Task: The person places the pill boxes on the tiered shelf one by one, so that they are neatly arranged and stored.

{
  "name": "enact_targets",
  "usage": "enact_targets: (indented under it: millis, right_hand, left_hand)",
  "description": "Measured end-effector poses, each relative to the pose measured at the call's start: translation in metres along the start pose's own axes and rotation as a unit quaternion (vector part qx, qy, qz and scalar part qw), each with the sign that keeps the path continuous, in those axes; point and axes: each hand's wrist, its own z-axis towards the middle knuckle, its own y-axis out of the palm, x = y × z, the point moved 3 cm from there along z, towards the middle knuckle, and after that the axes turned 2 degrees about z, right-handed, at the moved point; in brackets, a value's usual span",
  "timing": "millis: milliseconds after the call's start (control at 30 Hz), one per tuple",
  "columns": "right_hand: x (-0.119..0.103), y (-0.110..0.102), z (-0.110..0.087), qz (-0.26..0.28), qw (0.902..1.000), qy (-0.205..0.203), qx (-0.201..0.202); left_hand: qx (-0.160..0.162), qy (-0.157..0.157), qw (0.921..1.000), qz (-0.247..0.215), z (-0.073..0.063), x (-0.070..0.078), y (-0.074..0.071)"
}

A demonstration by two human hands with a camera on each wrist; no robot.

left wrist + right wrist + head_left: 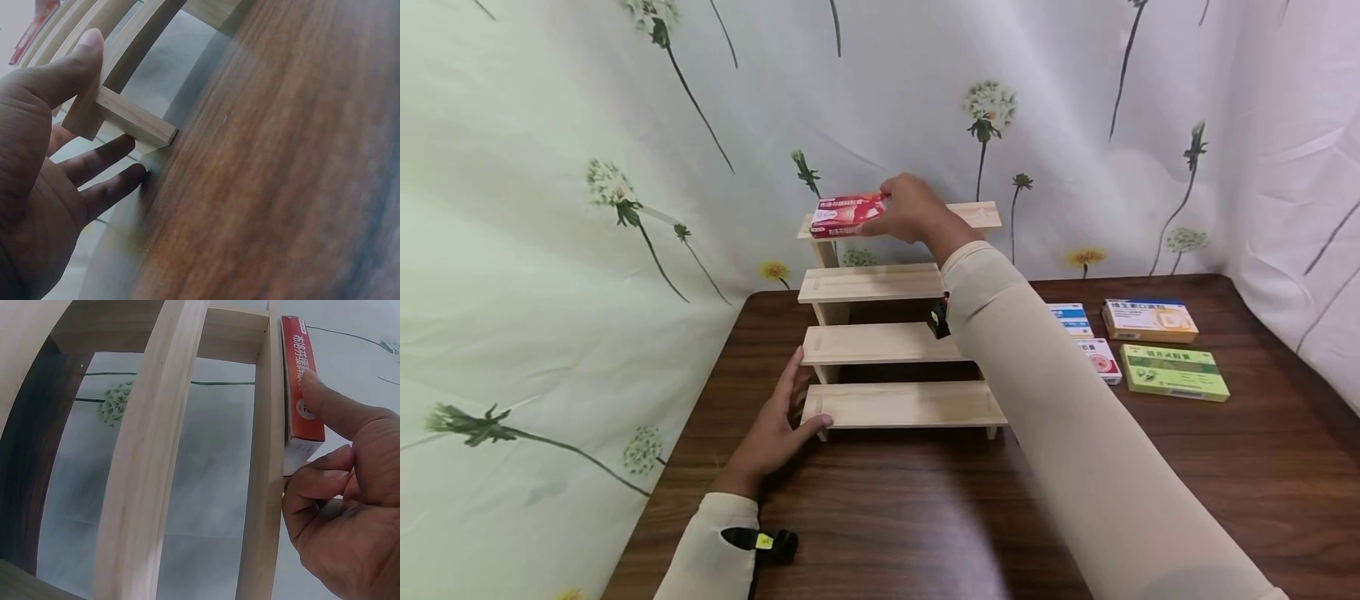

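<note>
On the left end of the top step of a tiered wooden rack lies a red medicine box. My right hand holds this box at its right end. In the right wrist view, the thumb lies on the red box's printed side, with curled fingers by its white end. My left hand rests at the rack's lower left end, its fingers spread. The left wrist view shows that thumb against the lowest step, while other fingers stretch beside the rack's foot; the index finger is partly hidden.
Right of the rack, on the dark wooden table, lie a green box, an orange-and-white box, a blue-and-white box and a white-and-red box. My right sleeve partly covers some. A dandelion-print cloth hangs behind.
</note>
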Motion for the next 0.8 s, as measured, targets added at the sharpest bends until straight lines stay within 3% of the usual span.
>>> enact_targets:
  millis: [467, 800]
  right_hand:
    - [0.004, 0.0, -0.002, 0.021, 0.9996, 0.015, -0.011]
    - [0.014, -0.01, -0.01, 0.019, 0.9997, -0.014, 0.011]
  left_hand:
    - [0.003, -0.004, 1.0, 0.006, 0.001, -0.004, -0.001]
    - [0.001, -0.003, 1.0, 0.004, 0.001, -0.002, 0.0]
